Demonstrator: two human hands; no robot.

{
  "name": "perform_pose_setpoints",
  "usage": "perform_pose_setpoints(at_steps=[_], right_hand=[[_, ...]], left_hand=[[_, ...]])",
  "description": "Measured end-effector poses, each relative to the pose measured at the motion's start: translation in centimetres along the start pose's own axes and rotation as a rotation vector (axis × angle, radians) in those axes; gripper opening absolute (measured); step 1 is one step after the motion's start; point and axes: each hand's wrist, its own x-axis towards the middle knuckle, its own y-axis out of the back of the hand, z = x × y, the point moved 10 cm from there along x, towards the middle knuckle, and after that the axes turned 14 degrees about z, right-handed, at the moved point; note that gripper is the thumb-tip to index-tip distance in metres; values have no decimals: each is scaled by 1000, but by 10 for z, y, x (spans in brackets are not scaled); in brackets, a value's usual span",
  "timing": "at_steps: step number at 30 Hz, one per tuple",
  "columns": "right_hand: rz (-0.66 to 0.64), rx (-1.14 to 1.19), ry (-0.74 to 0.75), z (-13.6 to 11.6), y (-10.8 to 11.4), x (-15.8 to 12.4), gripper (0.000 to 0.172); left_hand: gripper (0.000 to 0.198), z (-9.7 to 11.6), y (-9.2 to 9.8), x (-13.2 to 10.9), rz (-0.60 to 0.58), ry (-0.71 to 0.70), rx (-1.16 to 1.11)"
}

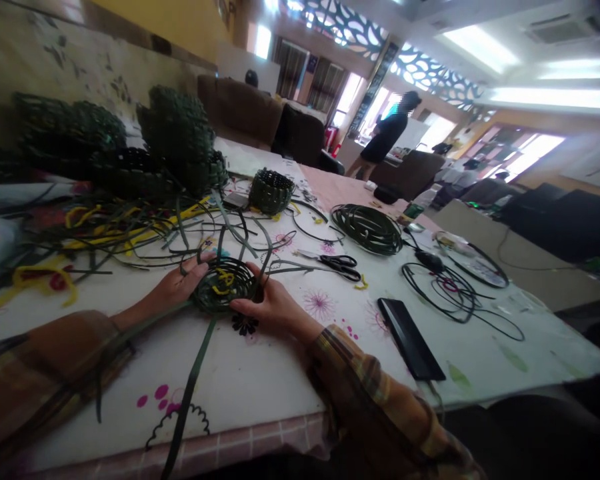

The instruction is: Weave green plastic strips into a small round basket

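Between my two hands rests a small round woven basket (pixel 215 301) of dark green strips, low on the patterned tablecloth. Loose strip ends stick out from its rim, and a yellow tie (pixel 223 283) lies inside it. My left hand (pixel 183 283) grips the left side, thumb along the rim. On the right side, my right hand (pixel 267 301) holds the wall with its thumb at the front, other fingers partly hidden behind. One long green strip (pixel 193 377) runs from the basket toward the table's near edge.
Scissors (pixel 337 263) and a black phone (pixel 411 339) lie to the right. Beyond them are a coiled green strip bundle (pixel 367 229) and thin black cable (pixel 443 293). A finished small basket (pixel 271 191) stands behind; larger woven baskets (pixel 175 137) pile up left. A person (pixel 387 133) stands far off.
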Motion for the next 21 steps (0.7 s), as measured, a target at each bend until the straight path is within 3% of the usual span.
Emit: perform_pose_setpoints(at_steps=[4,9,14,21], right_hand=[[9,0,-2,2,1,0,79],[-10,8,11,-3,0,-1,74],[-4,-46,1,0,1,-1,75],[-7,-81,-19,4,0,1,76]], left_hand=[[67,9,-3,0,-29,35,-193],[63,-3,-6,-3,-47,164,-192],[75,3,-1,-2,47,-10,-35],[75,-5,-1,-1,59,-52,200]])
